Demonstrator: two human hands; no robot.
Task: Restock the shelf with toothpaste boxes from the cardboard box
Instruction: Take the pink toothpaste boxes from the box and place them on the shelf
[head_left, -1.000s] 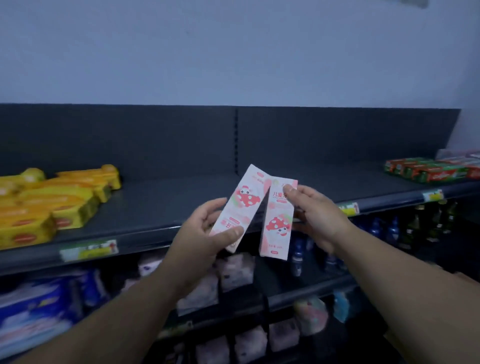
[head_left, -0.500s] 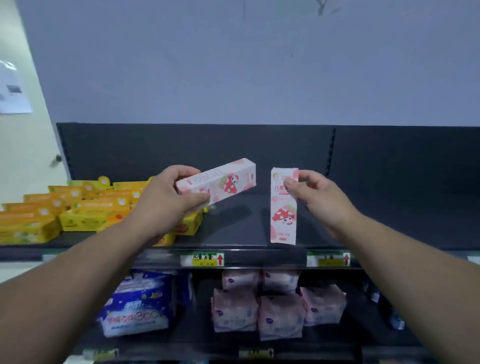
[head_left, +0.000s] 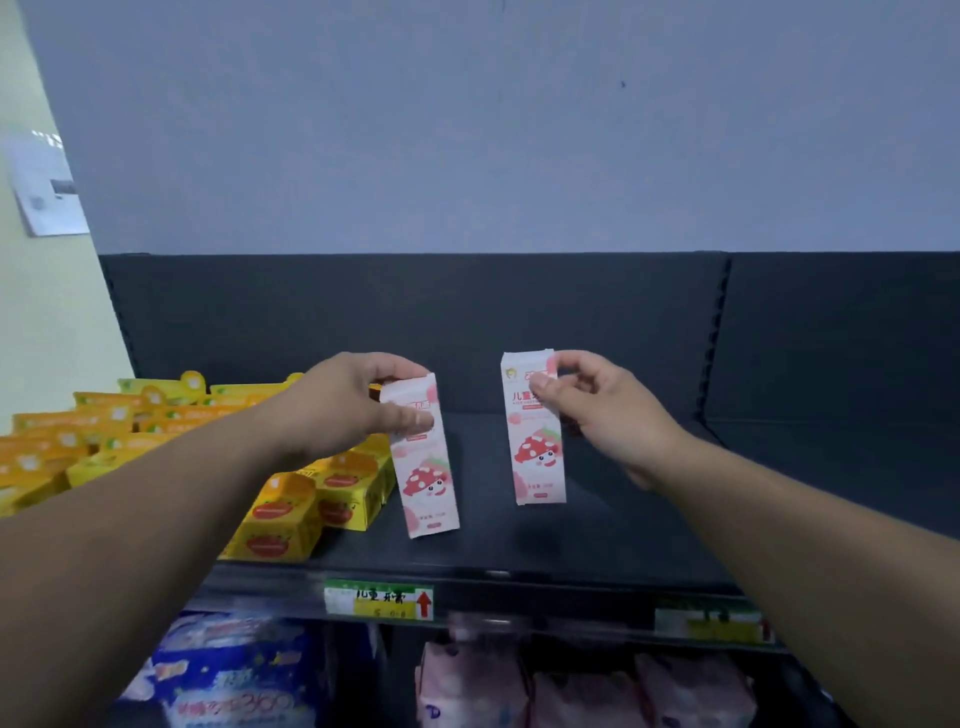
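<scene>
Shelving step: I pinch left box (head_left: 428, 483) in left grip (head_left: 343, 410), right box (head_left: 537, 457) in right grip (head_left: 608, 415), upright; next, release onto shelf (head_left: 597, 535).

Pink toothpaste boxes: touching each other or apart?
Apart. The head view shows bare dark shelf between the left pink box, held by the left hand, and the right pink box, held by the right hand.
</scene>
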